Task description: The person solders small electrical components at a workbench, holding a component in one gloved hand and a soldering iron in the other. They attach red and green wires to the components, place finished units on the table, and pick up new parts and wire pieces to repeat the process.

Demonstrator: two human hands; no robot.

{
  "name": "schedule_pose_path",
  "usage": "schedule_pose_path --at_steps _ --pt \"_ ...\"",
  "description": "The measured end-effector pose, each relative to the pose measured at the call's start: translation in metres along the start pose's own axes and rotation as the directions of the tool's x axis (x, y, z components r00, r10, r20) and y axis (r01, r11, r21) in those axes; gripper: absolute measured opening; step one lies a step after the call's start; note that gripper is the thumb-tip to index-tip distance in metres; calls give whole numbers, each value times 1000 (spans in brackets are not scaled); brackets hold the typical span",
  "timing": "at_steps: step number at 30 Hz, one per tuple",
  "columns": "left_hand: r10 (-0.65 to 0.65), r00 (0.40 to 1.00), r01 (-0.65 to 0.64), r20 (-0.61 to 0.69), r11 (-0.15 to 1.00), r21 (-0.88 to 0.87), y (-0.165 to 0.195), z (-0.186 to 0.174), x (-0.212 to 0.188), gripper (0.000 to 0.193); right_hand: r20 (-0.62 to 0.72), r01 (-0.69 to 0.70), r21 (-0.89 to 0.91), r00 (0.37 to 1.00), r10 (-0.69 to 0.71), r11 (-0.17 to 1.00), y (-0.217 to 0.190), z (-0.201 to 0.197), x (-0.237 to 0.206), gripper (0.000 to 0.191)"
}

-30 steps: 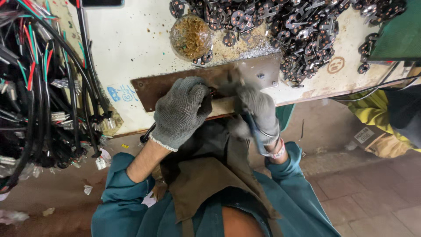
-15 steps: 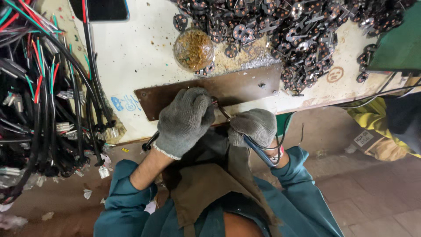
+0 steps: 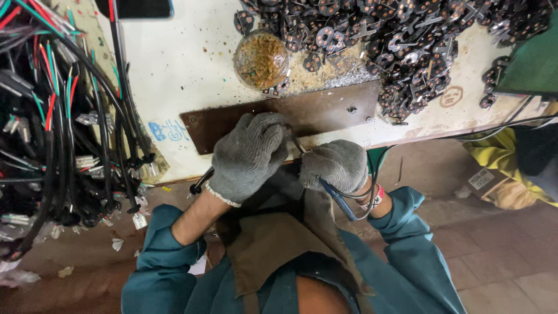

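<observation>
Both my hands wear grey knit gloves at the near edge of a white worktable [image 3: 186, 75]. My left hand [image 3: 247, 156] is closed around a dark-handled tool whose handle end pokes out at its lower left. My right hand [image 3: 336, 166] grips blue-handled pliers [image 3: 334, 195], whose metal jaws reach up toward my left hand. What sits between the jaws is hidden by the gloves. Both hands hover over the front edge of a rusty brown metal plate [image 3: 325, 110] fixed to the table.
A heap of small dark metal parts [image 3: 407, 35] covers the table's far right. A round clear bowl of brownish scraps [image 3: 261, 58] stands behind the plate. A thick bundle of black and coloured cables [image 3: 52, 116] hangs at the left. A green tray [image 3: 535, 64] lies at the right.
My right hand has slid down off the plate toward my body, and both hands now sit lower at the table's edge. The left hand stays closed over the plate's front.
</observation>
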State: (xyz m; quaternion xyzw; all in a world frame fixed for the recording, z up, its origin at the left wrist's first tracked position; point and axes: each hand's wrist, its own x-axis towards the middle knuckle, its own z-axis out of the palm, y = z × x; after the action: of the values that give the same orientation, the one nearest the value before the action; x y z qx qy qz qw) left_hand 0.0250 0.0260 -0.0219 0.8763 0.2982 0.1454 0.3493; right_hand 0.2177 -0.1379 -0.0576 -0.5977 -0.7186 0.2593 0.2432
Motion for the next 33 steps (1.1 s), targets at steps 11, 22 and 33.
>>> schedule_pose_path --at_steps 11,22,33 --pt "24 998 -21 -58 998 53 -5 11 -8 16 -119 -55 148 990 73 987 -10 -2 5 29" --pt "7 1000 -7 -25 999 38 -1 1 0 21 -4 25 -3 1000 -25 1000 -2 -4 4 23" --pt "-12 1000 12 -11 999 32 -1 5 -3 21 4 -20 -25 1000 20 1000 -8 -5 10 29"
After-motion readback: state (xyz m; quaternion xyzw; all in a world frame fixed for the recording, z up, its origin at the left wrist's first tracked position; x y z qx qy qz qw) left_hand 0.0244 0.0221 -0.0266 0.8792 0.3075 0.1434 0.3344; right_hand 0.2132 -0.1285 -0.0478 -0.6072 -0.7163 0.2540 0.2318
